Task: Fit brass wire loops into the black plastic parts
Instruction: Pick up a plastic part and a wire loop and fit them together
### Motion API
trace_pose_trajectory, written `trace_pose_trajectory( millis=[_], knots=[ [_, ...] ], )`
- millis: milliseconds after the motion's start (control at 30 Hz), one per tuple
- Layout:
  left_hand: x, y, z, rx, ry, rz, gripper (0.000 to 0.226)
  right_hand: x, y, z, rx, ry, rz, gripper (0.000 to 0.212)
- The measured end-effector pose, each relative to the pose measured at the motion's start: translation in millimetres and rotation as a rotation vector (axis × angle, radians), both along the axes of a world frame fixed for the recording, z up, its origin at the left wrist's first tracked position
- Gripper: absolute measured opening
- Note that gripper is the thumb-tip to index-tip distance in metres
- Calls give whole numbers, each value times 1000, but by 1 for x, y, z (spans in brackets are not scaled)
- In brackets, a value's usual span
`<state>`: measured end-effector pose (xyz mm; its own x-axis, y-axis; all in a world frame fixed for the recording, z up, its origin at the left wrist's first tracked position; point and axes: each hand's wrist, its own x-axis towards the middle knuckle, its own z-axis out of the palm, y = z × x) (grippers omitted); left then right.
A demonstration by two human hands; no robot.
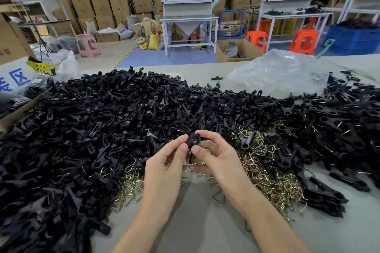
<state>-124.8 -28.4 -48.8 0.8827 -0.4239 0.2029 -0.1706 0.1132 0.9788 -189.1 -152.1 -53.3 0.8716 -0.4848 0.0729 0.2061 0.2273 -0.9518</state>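
Both hands meet at the middle of the table over a small black plastic part (194,139). My left hand (166,168) pinches its left side with thumb and forefinger. My right hand (216,156) grips its right side with curled fingers. A thin wire shows below the part between my fingers, mostly hidden. A heap of brass wire loops (271,178) lies under and to the right of my hands. A large pile of loose black plastic parts (102,121) covers the left and far side of the table.
More black parts, some with wire fitted, lie in a pile on the right (339,129). A crumpled clear plastic bag (281,72) sits at the back right. A cardboard box (12,109) stands at the left edge. Bare table surface (201,222) shows between my forearms.
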Motion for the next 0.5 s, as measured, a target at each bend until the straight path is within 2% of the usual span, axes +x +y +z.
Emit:
trace_pose_trajectory(
  millis=[233,500],
  knots=[
    [1,2,-2,79,-80,-21,23,1,1,0,-32,-5,-42,39],
    [0,3,0,85,-67,-30,24,-1,1,3,-8,-13,-25,36]
  ],
)
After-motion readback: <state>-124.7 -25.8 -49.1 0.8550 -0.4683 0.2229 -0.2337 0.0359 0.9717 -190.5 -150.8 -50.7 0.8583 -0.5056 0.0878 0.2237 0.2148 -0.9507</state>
